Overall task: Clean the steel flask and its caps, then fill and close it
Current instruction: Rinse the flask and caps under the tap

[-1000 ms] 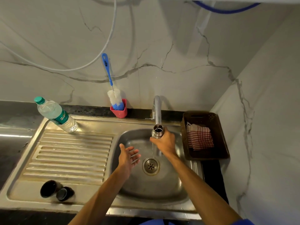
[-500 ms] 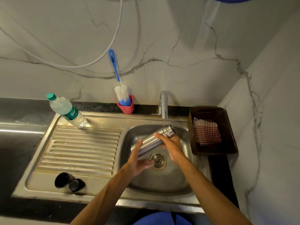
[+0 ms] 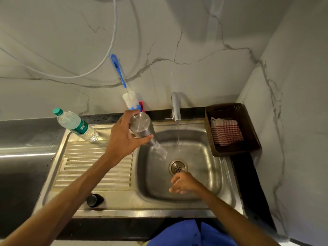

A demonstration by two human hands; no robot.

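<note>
Flask (image 3: 142, 128): bare silver steel. Sink (image 3: 99, 157): same steel, ribbed drainboard. Brush (image 3: 122, 82): blue handle, white bristles, blue at base; red holder (image 3: 142, 107). Bottle (image 3: 76, 125): clear, green cap, green label with white lettering. Basket (image 3: 248, 125): dark brown. Cloth (image 3: 226, 132): red/white check. Cap (image 3: 94, 200): black. Walls (image 3: 195, 41): white marble, grey veins. Counter (image 3: 21, 174): black. Clothing (image 3: 186, 233): blue.
</note>
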